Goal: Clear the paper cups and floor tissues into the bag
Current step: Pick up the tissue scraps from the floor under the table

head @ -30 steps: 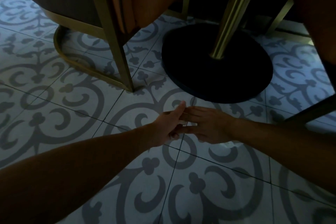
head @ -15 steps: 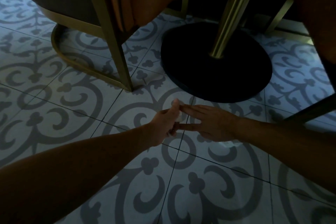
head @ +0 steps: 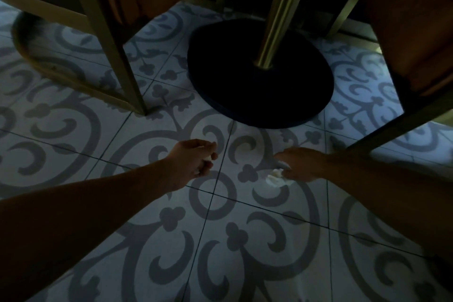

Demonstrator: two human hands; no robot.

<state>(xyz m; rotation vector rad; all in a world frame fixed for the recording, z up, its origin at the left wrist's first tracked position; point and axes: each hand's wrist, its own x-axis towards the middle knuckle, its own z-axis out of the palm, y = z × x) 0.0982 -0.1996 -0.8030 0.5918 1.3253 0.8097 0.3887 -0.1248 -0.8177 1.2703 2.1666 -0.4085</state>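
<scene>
Both hands hover low over a dim patterned tile floor. My left hand (head: pixel 193 162) is curled shut, and small white bits of tissue show between its fingers. My right hand (head: pixel 297 164) pinches a crumpled white tissue (head: pixel 275 176) that hangs at its fingertips, close to the floor; I cannot tell whether it touches the tile. The two hands are apart, with about a hand's width of floor between them. No cups or bag are in view.
A black round table base (head: pixel 259 81) with a brass pole (head: pixel 277 14) stands just beyond the hands. A brass chair leg (head: pixel 117 56) and curved frame are at the left. Another chair with a dark leg (head: pixel 397 130) is at the right.
The hands were touching at the fingertips; they have since pulled apart, left hand to the left, right hand to the right. A white tissue now shows at each hand.
</scene>
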